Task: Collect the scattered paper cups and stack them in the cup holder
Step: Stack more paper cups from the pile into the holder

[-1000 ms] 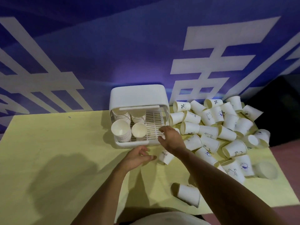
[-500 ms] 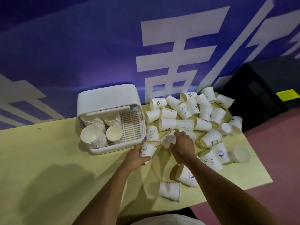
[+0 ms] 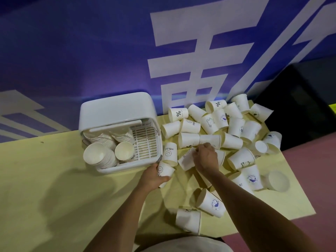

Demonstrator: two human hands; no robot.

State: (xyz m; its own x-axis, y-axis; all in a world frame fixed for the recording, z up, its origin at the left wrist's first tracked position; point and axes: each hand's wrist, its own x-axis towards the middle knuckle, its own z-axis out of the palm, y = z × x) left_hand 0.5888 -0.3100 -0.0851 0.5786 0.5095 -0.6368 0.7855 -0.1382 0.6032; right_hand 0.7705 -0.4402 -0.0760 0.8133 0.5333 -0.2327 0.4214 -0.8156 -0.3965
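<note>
1. White plastic first: in the open white plastic cup holder box [image 3: 116, 110], several nested stacks of paper cups [image 3: 94, 157] already filling the left and middle; on the right, the bare white slatted tray [image 3: 145, 140] with room to spare.
2. Left to do, by the look of it, most of the job; dozens of white printed paper cups [image 3: 234, 124] heaped on their sides across the right end of the pale yellow table [image 3: 45, 179]; a few strays nearer the body.
3. Gripped in the left hand [image 3: 152, 177]: one white smiley-printed paper cup [image 3: 166, 170], lying sideways just beside the holder's front right corner; fingers curled round its wall, cup not yet over the holder.
4. Under the right hand [image 3: 207, 158]: another white blurred paper cup [image 3: 186, 160], on its side at the near edge of the heap; fingers bent down onto its wall, pinching it as far as the blur allows.
5. Between holder and right hand: an upside-down white HELLO cup [image 3: 170, 151], just beside the cup in the left hand; no fingers on it.
6. Judged step in hand: gathering two cups at once, nesting and stacking yet to come.
</note>
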